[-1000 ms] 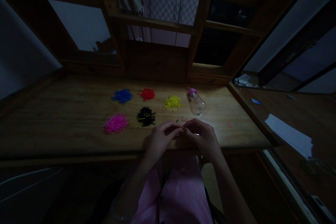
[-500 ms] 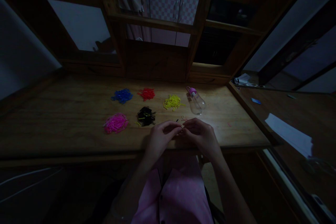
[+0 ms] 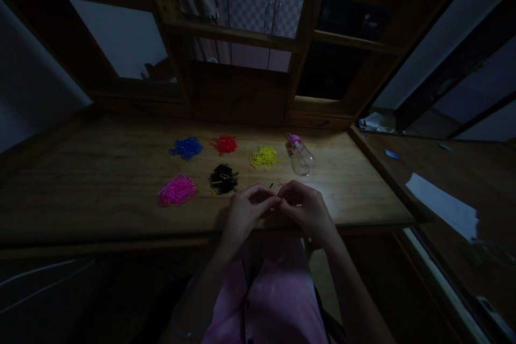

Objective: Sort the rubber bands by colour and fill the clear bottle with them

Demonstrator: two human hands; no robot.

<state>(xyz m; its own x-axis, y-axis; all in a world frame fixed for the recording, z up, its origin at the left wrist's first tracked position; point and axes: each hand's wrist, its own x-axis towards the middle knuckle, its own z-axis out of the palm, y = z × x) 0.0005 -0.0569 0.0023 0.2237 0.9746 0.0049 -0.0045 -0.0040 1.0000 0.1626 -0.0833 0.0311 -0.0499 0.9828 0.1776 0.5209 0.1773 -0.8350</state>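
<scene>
My left hand (image 3: pixel 250 208) and my right hand (image 3: pixel 305 205) meet over the front edge of the wooden desk (image 3: pixel 121 193), thumbs and forefingers pinched together. Whatever lies between the fingertips is too small and dark to name. Just beyond the hands are a few loose pink pieces (image 3: pixel 281 183) and a small black piece (image 3: pixel 271 185). Left of them lies a heap of black clips or links (image 3: pixel 224 179) with a few yellow ones in it. Further out is a yellow heap (image 3: pixel 263 157). Red (image 3: pixel 224 144), blue (image 3: pixel 186 148) and pink (image 3: pixel 177 190) heaps lie to the left.
A clear bulb-shaped bottle with a purple cap (image 3: pixel 302 159) lies behind my right hand. Wooden shelving (image 3: pixel 242 91) rises at the desk's back. On the right-hand surface are white papers (image 3: pixel 442 206) and a small blue packet (image 3: pixel 392 154).
Both hands stay pinched together in nearly the same place, with slight finger movement. A yellowish bit seen between the fingertips a second ago no longer shows. The view has shifted slightly.
</scene>
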